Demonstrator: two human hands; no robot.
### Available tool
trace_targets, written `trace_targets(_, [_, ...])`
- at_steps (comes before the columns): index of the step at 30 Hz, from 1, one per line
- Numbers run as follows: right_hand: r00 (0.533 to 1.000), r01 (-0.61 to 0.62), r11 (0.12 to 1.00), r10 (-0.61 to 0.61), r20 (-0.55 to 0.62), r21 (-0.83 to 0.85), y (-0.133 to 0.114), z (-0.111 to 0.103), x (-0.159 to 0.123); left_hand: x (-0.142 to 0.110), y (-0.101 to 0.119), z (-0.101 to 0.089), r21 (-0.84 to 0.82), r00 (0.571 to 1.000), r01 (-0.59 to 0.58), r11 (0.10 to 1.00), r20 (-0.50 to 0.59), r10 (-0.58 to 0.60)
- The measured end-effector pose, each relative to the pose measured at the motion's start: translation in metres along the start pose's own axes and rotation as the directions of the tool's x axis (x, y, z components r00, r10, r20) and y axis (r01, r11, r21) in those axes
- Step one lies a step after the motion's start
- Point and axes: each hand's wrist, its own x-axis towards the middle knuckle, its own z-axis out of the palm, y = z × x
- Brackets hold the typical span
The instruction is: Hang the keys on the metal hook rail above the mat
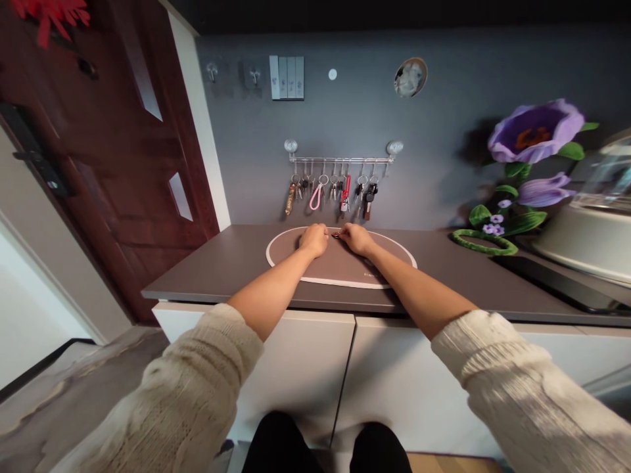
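Observation:
My left hand point(314, 240) rests over the oval brown mat point(340, 266) with its fingers curled closed. Whatever those fingers hold, if anything, is hidden from me. Beside it, my right hand point(355, 238) is closed, its fingertips at a small dark reddish object point(336, 235), too small to name, between the two hands. The mat has a pale rim and lies on the dark countertop point(221, 256). Just behind my hands, several bunches of keys hang from a clear hook rail point(340, 160) on the wall, among them a pink loop point(316, 196) and a red strap point(348, 189).
To the right stand purple fabric flowers point(537, 135) with a green looped base. A cream appliance point(586, 240) with a clear cover sits further right on a black tray point(547, 282). White cabinet doors point(296, 368) are below. A dark red door point(123, 164) is at left.

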Motion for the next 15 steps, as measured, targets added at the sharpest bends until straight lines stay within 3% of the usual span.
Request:
trace_targets(10, [0.994,0.089,0.996,-0.087,-0.062,0.024,-0.003,-0.005,-0.006,0.003,-0.001,0.001,-0.070,0.994,-0.078,0.994,-0.078,0.073])
trace_targets(15, [0.990,0.114,0.986,-0.102,-0.093,0.125,-0.006,-0.015,-0.013,0.003,-0.001,0.000,-0.105,0.988,-0.119,0.987,-0.108,0.108])
